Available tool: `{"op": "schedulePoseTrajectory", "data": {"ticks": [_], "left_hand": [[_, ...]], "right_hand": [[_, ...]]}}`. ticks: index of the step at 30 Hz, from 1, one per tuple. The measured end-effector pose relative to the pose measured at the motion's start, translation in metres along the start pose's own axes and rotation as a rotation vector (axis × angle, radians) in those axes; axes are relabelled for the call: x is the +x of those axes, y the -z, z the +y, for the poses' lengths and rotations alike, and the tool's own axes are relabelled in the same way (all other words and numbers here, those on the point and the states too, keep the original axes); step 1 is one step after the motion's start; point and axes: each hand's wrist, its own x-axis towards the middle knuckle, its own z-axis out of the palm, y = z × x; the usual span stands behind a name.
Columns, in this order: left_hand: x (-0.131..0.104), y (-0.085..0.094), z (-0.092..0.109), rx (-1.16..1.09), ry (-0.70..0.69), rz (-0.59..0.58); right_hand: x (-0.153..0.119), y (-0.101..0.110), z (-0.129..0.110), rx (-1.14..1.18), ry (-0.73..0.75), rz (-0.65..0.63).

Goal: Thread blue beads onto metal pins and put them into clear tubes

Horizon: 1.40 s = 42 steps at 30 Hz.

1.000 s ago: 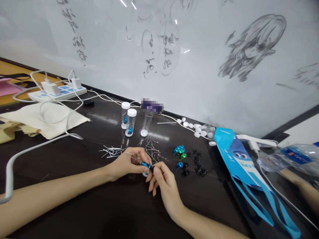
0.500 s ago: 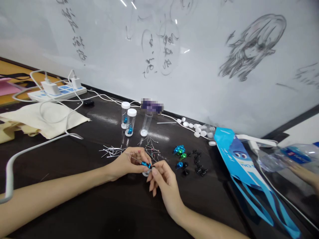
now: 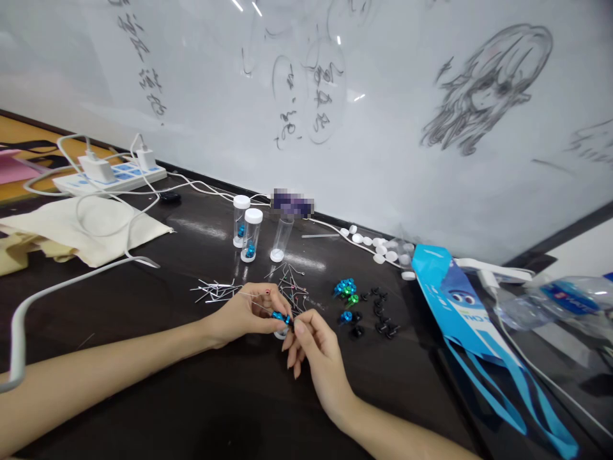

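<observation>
My left hand [image 3: 246, 316] pinches a small shiny blue part [image 3: 279, 316] and a thin wire with a red bead [image 3: 267, 292]. Just right of it, my right hand [image 3: 316, 345] has thumb and forefinger closed at the dark end of the blue part; whatever lies between those fingertips is too small to name. A clear tube end [image 3: 281, 333] shows partly below the fingers. Silver pins [image 3: 218, 291] lie left of my hands, and bent wires with beads [image 3: 292, 287] lie behind them. Blue and green parts [image 3: 345, 289] and black parts [image 3: 380, 313] are to the right.
Two white-capped tubes [image 3: 251, 236] holding blue pieces stand at the back, beside an uncapped tube [image 3: 281, 241]. White caps [image 3: 379, 249] lie along the whiteboard. A power strip [image 3: 119, 176] and cloth [image 3: 90, 233] are left; a blue bag [image 3: 447, 300] and bottle [image 3: 560, 299] are right.
My right fingertips have shifted very slightly at the blue part. Another person's hand at the bottle on the right has gone out of view.
</observation>
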Motion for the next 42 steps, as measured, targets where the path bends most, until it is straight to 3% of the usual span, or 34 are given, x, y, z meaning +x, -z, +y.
{"op": "schedulePoseTrajectory", "data": {"ticks": [42], "left_hand": [[0.0003,0.0001,-0.0012,-0.003,-0.004,0.006]], "right_hand": [[0.0,0.0005,0.0018,0.019,0.014,0.003]]}}
